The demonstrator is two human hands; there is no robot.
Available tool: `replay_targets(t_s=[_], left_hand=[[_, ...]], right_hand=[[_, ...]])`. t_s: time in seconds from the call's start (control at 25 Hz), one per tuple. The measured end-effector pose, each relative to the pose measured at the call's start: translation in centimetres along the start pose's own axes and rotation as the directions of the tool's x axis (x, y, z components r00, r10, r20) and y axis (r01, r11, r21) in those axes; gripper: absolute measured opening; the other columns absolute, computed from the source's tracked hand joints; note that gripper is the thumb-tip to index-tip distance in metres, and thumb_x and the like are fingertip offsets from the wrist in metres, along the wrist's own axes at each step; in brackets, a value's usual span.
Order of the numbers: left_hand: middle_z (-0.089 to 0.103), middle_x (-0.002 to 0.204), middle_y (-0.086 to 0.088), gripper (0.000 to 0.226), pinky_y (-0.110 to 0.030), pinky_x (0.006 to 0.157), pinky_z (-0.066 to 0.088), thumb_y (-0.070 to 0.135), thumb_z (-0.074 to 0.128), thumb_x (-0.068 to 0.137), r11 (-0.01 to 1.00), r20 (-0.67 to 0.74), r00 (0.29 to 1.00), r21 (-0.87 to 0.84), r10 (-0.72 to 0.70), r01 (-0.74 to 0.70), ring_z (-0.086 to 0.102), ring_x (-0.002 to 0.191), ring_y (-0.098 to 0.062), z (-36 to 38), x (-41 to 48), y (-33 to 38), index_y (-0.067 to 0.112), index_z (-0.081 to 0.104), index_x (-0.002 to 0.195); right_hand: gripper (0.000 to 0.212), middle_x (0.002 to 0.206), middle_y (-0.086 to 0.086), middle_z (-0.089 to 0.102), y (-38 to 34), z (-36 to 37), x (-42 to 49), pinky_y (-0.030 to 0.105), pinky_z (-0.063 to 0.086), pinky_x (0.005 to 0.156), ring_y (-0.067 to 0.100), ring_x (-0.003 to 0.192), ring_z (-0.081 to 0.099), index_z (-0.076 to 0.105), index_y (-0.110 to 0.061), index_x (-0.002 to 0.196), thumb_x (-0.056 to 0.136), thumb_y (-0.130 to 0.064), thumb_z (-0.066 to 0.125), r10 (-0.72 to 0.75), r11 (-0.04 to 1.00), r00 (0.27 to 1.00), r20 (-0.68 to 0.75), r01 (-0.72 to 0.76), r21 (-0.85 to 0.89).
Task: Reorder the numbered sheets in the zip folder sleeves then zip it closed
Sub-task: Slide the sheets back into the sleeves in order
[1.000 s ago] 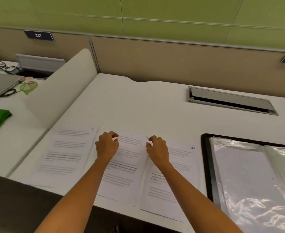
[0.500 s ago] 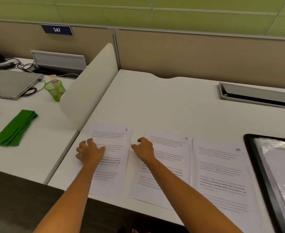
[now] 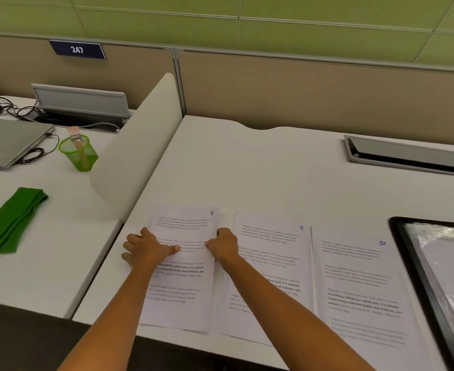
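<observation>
Head view. Sheet 8 [image 3: 185, 263] lies on the desk [image 3: 247, 170] at about 6 o'clock from frame centre. Sheet 9 [image 3: 271, 253] lies just beside it at its 3 o'clock, and sheet 10 [image 3: 354, 277] lies beyond that. The zip folder [image 3: 405, 236] lies open at sheet 10's 3 o'clock and is cut off by the frame edge.

Left hand [image 3: 145, 250]: fingers spread over sheet 8's 9 o'clock edge, thumb flat on the page. Right hand [image 3: 224, 245]: fingers curled at the sheet's 3 o'clock edge; cannot tell whether they pinch it.
</observation>
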State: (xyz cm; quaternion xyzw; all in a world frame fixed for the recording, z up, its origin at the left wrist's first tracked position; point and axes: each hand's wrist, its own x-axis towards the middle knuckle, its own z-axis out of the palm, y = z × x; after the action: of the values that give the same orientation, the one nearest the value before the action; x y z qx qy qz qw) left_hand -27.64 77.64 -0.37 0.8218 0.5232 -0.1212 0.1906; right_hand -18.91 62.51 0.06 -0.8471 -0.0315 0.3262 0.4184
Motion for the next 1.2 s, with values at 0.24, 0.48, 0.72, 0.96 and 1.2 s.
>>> replay_targets(t_s=[0.24, 0.48, 0.72, 0.96, 1.2], left_hand=[[0.033, 0.137, -0.024, 0.1, -0.049, 0.104, 0.031, 0.071, 0.066, 0.07, 0.981, 0.04, 0.999, -0.193, 0.019, -0.011, 0.033, 0.127, -0.039, -0.5, -0.5, 2.9, 0.008, 0.032, 0.14], [0.054, 0.129, -0.016, 0.065, -0.042, 0.092, 0.041, 0.052, 0.063, 0.086, 0.83, -0.059, 0.983, -0.529, 0.171, -0.177, 0.05, 0.118, -0.036, 0.0, -4.0, 9.8, 0.008, 0.051, 0.132], [0.066, 0.12, -0.006, 0.069, -0.049, 0.099, 0.048, 0.053, 0.072, 0.069, 0.629, 0.084, 0.942, -0.763, 0.324, -0.149, 0.062, 0.108, -0.03, 4.7, -9.8, 19.6, 0.009, 0.062, 0.121], [0.065, 0.094, -0.002, 0.012, -0.038, 0.095, 0.047, 0.022, 0.064, 0.092, 0.546, 0.167, 0.866, -0.827, 0.472, -0.138, 0.061, 0.097, -0.024, 10.3, -22.4, 30.3, 0.013, 0.062, 0.084], [0.071, 0.094, -0.009, 0.015, -0.044, 0.087, 0.055, 0.024, 0.066, 0.09, 0.508, 0.247, 0.782, -0.855, 0.572, -0.101, 0.068, 0.091, -0.028, 17.0, -31.0, 39.1, 0.011, 0.066, 0.082]], right_hand=[[0.03, 0.112, 0.011, 0.069, 0.4, -4.4, 0.7, 0.043, 0.059, 0.082, 0.028, 0.096, 0.068, 0.064, -0.009, 0.118, 0.088, -0.005, 0.062, 0.026, 0.945, 0.999, 0.042, -0.038, 0.324], [0.023, 0.112, 0.015, 0.068, 2.9, -14.3, 0.1, 0.042, 0.057, 0.08, 0.032, 0.1, 0.067, 0.064, -0.003, 0.112, 0.089, 0.0, 0.063, 0.014, 0.856, 1.0, 0.002, -0.012, 0.517], [0.004, 0.105, 0.017, 0.068, 9.8, -27.2, -3.0, 0.044, 0.056, 0.085, 0.031, 0.092, 0.066, 0.064, -0.001, 0.093, 0.089, -0.002, 0.064, 0.096, 0.784, 0.985, -0.14, 0.011, 0.621], [0.023, 0.107, 0.017, 0.071, 19.2, -39.5, -7.7, 0.048, 0.056, 0.085, 0.035, 0.095, 0.069, 0.066, 0.0, 0.108, 0.085, -0.002, 0.068, 0.151, 0.736, 0.972, -0.183, 0.013, 0.677], [0.028, 0.106, 0.014, 0.071, 27.7, -50.2, -11.0, 0.041, 0.058, 0.075, 0.03, 0.092, 0.069, 0.065, -0.004, 0.116, 0.088, 0.001, 0.06, 0.178, 0.784, 0.934, -0.31, 0.056, 0.618]])
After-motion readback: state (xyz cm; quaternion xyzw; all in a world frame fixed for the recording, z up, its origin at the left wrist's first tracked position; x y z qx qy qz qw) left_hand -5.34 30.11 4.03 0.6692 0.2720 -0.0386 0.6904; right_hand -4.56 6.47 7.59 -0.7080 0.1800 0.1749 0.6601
